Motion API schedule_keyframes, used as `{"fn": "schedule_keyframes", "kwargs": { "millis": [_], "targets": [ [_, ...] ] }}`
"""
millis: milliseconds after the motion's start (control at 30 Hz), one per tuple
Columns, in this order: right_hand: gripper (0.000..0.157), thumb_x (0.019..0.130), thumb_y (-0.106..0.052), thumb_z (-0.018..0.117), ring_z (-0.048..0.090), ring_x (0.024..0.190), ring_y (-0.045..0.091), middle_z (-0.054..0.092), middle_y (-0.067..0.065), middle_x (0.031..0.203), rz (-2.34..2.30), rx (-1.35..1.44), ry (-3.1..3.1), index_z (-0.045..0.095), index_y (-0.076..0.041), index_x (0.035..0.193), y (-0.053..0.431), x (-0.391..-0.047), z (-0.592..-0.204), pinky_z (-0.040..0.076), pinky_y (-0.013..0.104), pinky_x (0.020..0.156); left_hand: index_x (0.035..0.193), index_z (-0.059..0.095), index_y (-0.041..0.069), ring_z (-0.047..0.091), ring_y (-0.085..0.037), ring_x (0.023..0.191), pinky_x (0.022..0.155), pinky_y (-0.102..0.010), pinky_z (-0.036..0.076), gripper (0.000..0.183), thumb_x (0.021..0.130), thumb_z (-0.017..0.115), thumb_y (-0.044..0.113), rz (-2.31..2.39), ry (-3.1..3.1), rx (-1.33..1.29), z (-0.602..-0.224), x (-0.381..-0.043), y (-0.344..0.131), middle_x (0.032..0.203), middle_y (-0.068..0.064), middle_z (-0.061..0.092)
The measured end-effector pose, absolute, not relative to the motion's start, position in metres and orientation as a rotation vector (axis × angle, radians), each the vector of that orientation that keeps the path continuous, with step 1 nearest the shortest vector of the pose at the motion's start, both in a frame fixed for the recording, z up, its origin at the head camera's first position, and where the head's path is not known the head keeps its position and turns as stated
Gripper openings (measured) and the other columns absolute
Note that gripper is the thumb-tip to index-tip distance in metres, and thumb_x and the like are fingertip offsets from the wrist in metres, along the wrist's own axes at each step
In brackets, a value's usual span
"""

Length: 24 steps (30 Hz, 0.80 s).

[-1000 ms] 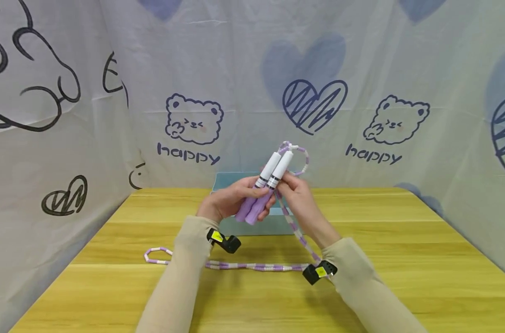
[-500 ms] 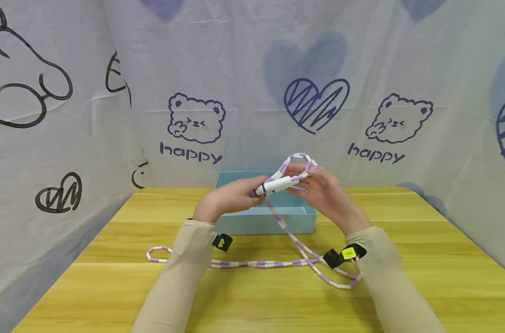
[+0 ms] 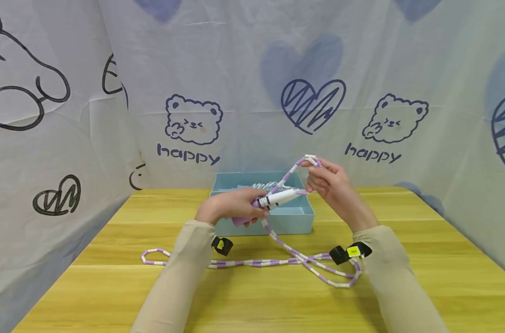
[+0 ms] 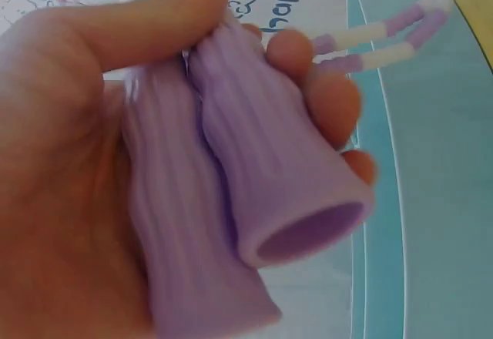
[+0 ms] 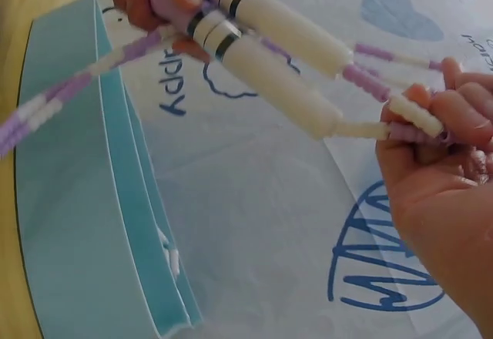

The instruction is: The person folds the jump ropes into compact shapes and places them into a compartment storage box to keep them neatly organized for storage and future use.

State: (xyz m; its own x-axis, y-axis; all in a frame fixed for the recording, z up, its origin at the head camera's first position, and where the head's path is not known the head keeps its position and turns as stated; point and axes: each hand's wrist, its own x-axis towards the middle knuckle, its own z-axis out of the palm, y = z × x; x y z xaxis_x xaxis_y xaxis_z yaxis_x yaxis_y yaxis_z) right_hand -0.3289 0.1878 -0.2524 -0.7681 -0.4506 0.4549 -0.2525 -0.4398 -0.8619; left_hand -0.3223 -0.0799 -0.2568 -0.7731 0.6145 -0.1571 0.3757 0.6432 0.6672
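Note:
My left hand (image 3: 227, 204) grips both handles (image 3: 280, 198) of a purple-and-white beaded jump rope, side by side, above the blue box. In the left wrist view the purple grips (image 4: 269, 131) flare at their hollow ends, with the thumb across them and fingertips curled around the far side. My right hand (image 3: 333, 185), to the right of the handles, pinches the beaded rope (image 5: 416, 115) just past their white tips. A short loop arches between the two hands. More rope hangs from under my left hand to the table, where a long doubled stretch (image 3: 256, 263) lies sideways.
An open light-blue box (image 3: 285, 225) stands behind the hands, with a white-and-blue twisted item (image 3: 268, 186) showing inside. The wooden table (image 3: 252, 300) ends at a printed cloth backdrop (image 3: 244, 138). My left sleeve crosses the rope's left part.
The handles have tipped from steeply slanted toward level, in my left hand. My right hand has moved right from the handles and now pinches the rope; more rope lies looped at right.

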Motion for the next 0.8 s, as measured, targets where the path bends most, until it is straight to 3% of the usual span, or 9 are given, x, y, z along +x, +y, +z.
{"fn": "schedule_keyframes", "kwargs": {
  "millis": [267, 433, 600, 700, 800],
  "targets": [
    [0.026, 0.100, 0.004, 0.042, 0.042, 0.066, 0.017, 0.045, 0.005, 0.074, -2.352, -1.052, 1.773, 0.066, -0.003, 0.095, 0.202, -0.332, -0.254, 0.047, 0.027, 0.071, 0.121, 0.054, 0.023, 0.056, -0.019, 0.057, 0.048, -0.027, 0.042, 0.022, 0.100, 0.059, 0.028, 0.928, 2.423, 0.812, -0.258, -0.325, -0.087, 0.080, -0.011, 0.063],
    [0.020, 0.102, -0.002, 0.047, 0.056, 0.092, 0.020, 0.061, 0.008, 0.095, -2.199, -1.080, 1.985, 0.066, 0.001, 0.099, 0.219, -0.336, -0.257, 0.046, 0.028, 0.091, 0.120, 0.051, 0.020, 0.058, -0.021, 0.062, 0.054, -0.029, 0.047, 0.021, 0.100, 0.057, 0.023, 0.983, 2.371, 0.842, -0.261, -0.328, -0.092, 0.088, -0.015, 0.064],
    [0.017, 0.101, -0.007, 0.055, 0.051, 0.116, 0.025, 0.060, 0.010, 0.122, -1.761, -1.161, 2.390, 0.072, -0.005, 0.099, 0.230, -0.333, -0.256, 0.044, 0.034, 0.096, 0.125, 0.047, 0.019, 0.057, -0.023, 0.063, 0.052, -0.029, 0.042, 0.027, 0.100, 0.057, 0.022, 1.035, 2.391, 0.769, -0.263, -0.331, -0.098, 0.090, -0.014, 0.062],
    [0.021, 0.097, 0.000, 0.058, 0.047, 0.123, 0.029, 0.056, 0.010, 0.131, -1.449, -1.242, 2.602, 0.075, -0.012, 0.093, 0.231, -0.330, -0.255, 0.043, 0.043, 0.098, 0.125, 0.046, 0.019, 0.054, -0.022, 0.062, 0.052, -0.029, 0.042, 0.026, 0.101, 0.055, 0.021, 1.063, 2.429, 0.771, -0.264, -0.333, -0.102, 0.092, -0.019, 0.062],
    [0.030, 0.094, 0.007, 0.059, 0.041, 0.131, 0.033, 0.049, 0.008, 0.142, -1.075, -1.278, 2.829, 0.077, -0.016, 0.102, 0.226, -0.329, -0.259, 0.036, 0.054, 0.104, 0.122, 0.045, 0.015, 0.051, -0.022, 0.059, 0.053, -0.030, 0.044, 0.023, 0.101, 0.054, 0.018, 1.077, 2.479, 0.793, -0.263, -0.333, -0.107, 0.093, -0.023, 0.060]
  ]
}}
